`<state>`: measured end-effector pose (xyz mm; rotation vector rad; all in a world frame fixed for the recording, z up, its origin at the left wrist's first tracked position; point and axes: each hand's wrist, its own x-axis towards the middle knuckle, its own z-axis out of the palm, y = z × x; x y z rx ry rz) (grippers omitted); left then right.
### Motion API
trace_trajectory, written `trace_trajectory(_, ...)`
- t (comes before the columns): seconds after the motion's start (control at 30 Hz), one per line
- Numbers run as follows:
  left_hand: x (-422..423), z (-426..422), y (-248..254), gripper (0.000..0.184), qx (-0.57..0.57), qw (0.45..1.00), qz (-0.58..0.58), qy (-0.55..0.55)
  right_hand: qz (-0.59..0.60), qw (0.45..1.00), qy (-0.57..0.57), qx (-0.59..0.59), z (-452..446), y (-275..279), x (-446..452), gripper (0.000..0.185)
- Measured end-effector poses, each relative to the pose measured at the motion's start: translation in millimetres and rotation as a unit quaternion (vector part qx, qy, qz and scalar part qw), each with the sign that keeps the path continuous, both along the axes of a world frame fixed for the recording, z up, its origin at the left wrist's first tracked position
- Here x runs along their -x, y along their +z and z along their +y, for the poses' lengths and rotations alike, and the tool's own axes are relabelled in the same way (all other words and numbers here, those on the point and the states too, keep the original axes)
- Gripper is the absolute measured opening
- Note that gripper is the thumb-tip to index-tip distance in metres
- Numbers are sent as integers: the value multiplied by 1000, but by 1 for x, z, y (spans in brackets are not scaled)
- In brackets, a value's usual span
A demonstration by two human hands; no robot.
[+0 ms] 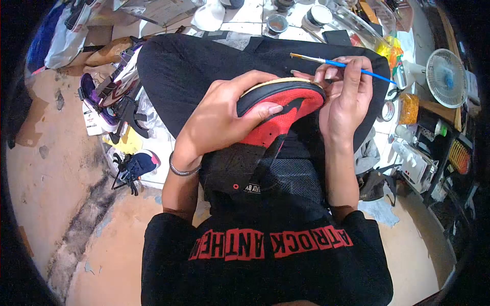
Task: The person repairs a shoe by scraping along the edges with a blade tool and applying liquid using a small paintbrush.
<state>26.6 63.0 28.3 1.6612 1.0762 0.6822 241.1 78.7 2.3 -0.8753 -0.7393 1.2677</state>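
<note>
A red and black shoe [278,115] with a pale sole edge is held above my lap, its toe end up. Wrapped round its left side is my left hand [224,115], thumb on the red upper, a bracelet at the wrist. My right hand [348,94] is at the shoe's right edge, with a thin blue paintbrush [352,67] between its fingers. The brush's bristle tip points left, above the sole edge and apart from it. Some right fingertips are close to the sole edge; whether they touch it I cannot tell.
Purple shoes [94,97] and a dark blue shoe [138,166] lie at the left. Behind my legs stand small jars [276,24] and a white-lidded pot [319,16]. A white fan [446,76] and an orange-filled container [409,109] are at the right.
</note>
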Motion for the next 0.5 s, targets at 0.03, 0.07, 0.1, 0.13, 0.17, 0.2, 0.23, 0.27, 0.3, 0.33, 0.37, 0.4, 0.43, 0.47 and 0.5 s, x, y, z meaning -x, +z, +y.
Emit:
trace_trajectory(0.03,2,1,-1,39,10,1000,-7,2,-8,1000,3,-4,2,1,2,24)
trace_trajectory(0.07,4,2,-1,39,21,1000,-19,5,-16,1000,6,-9,5,3,4,24)
trace_trajectory(0.1,7,3,-2,39,33,999,-31,8,-16,1000,15,-7,6,7,8,24)
trace_trajectory(0.13,9,4,-2,39,46,998,-44,10,-16,1000,24,-6,6,12,12,24)
trace_trajectory(0.17,11,4,-2,40,60,997,-51,12,-17,999,33,-5,7,15,15,24)
trace_trajectory(0.2,14,5,-1,40,74,995,-58,14,-26,999,35,-15,9,16,17,24)
trace_trajectory(0.23,16,5,-2,40,89,994,-65,15,-34,998,37,-26,11,16,18,24)
trace_trajectory(0.27,18,5,-2,41,97,993,-71,16,-43,998,38,-36,12,17,20,24)
trace_trajectory(0.3,20,4,-3,41,105,991,-78,18,-42,998,40,-37,13,19,22,24)
trace_trajectory(0.33,22,4,-4,42,113,990,-85,20,-40,998,42,-38,14,22,25,24)
trace_trajectory(0.37,23,4,-3,42,112,989,-89,21,-39,997,45,-39,15,25,27,24)
trace_trajectory(0.4,25,4,-1,42,112,989,-93,22,-35,998,41,-41,16,26,29,23)
trace_trajectory(0.43,26,3,0,43,111,989,-97,23,-30,998,38,-43,17,28,31,21)
trace_trajectory(0.47,27,1,0,43,108,989,-102,27,-26,998,35,-45,19,29,32,20)
trace_trajectory(0.5,28,0,-1,43,105,988,-108,31,-20,998,39,-45,19,30,33,20)
